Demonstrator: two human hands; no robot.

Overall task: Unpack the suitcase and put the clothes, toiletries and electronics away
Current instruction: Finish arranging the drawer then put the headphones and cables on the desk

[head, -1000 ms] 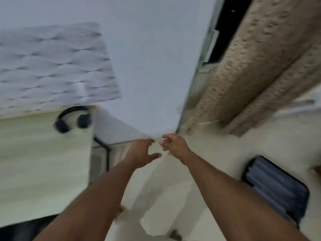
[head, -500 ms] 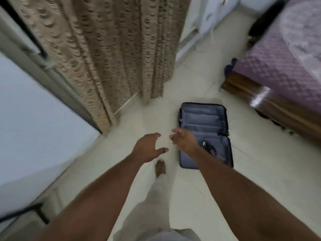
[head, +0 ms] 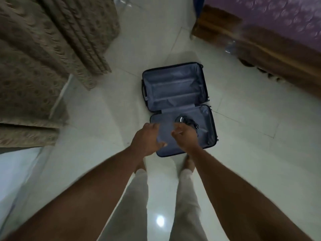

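A dark blue suitcase [head: 175,89] lies open flat on the pale tiled floor ahead of my feet, its grey lining bare in the far half. In the near half sits a small dark object with a cord [head: 186,121], partly hidden behind my right hand. My left hand [head: 147,140] hovers over the near left edge of the case, fingers loosely spread and holding nothing. My right hand [head: 185,136] hangs beside it over the near half, fingers relaxed and empty.
A patterned beige curtain [head: 48,54] hangs at the left down to the floor. A wooden bed frame [head: 260,49] with a purple quilt [head: 281,16] runs along the right. Pale floor tiles [head: 260,145] surround the suitcase.
The view has swung from the wall and desk with headphones down to the suitcase. I have stepped closer, and both hands now hang over its near half.
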